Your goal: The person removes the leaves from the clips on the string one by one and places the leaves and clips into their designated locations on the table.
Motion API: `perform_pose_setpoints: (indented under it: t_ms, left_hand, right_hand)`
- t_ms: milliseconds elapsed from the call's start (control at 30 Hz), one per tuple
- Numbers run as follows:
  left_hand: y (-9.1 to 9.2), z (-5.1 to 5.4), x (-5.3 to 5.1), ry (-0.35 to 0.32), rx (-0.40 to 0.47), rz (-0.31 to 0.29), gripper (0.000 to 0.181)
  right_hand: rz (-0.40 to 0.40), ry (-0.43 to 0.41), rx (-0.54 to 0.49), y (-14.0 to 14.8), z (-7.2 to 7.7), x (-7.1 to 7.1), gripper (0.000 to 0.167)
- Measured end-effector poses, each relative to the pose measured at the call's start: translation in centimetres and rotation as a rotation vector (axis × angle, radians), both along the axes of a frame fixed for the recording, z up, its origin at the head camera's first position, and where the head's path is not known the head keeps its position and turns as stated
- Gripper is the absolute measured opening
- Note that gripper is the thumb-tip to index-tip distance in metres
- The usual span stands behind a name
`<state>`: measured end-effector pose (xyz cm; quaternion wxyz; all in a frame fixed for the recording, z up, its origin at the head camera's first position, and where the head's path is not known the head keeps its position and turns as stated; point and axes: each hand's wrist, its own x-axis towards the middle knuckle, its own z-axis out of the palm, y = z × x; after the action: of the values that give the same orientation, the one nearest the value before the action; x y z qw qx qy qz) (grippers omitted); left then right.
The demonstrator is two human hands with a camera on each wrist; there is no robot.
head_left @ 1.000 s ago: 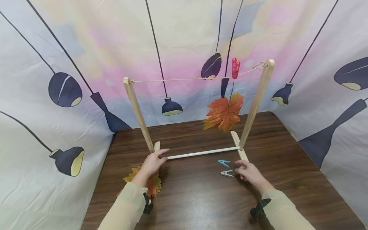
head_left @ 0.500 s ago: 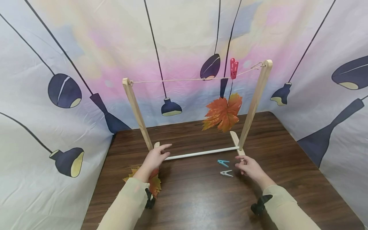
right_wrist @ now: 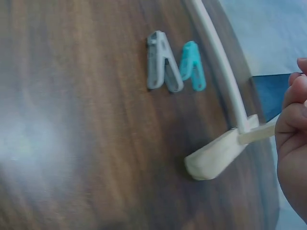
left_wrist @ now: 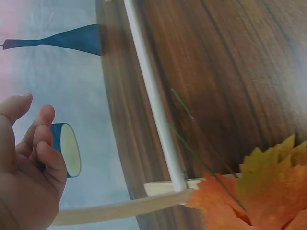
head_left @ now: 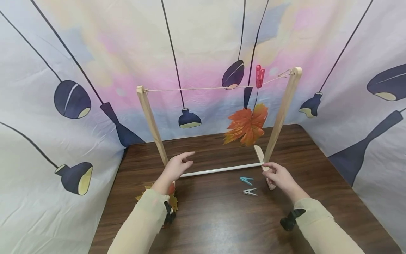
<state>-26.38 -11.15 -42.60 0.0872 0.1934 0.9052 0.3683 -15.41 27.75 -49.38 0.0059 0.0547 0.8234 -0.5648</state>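
A wooden drying rack with two upright posts [head_left: 278, 118], a white crossbar [head_left: 222, 169] and a string [head_left: 196, 88] stands on the table. From the string a red clothespin [head_left: 259, 76] holds an orange maple leaf [head_left: 245, 124] by its stem. My left hand [head_left: 172, 171] hovers by the left post, fingers relaxed, nothing in them. Below it another maple leaf [left_wrist: 273, 191] lies on the table, partly covered by my arm in the head view. My right hand [head_left: 280, 179] is loosely curled near the right foot [right_wrist: 216, 155], holding nothing visible; contact cannot be told.
A blue clothespin [head_left: 246, 180] and a grey-white clothespin [head_left: 250, 192] lie on the brown wooden table [head_left: 209, 218], left of my right hand. Behind the rack hangs a printed cloth [head_left: 203, 46] with lamp drawings, which also encloses both sides.
Both hands have risen and moved forward, the left also slightly rightward, off the rack's left base. My right hand has gone from beside the clothespins to near the right post's base.
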Motion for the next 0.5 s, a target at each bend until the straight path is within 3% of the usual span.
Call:
perform_pose_setpoints:
  t_ms: [500]
  left_hand:
    - [0.8, 2.6, -0.6, -0.012, 0.018, -0.014, 0.041]
  right_hand:
    - [0.020, 0.104, 0.097, 0.6, 4.0, -1.3, 0.039]
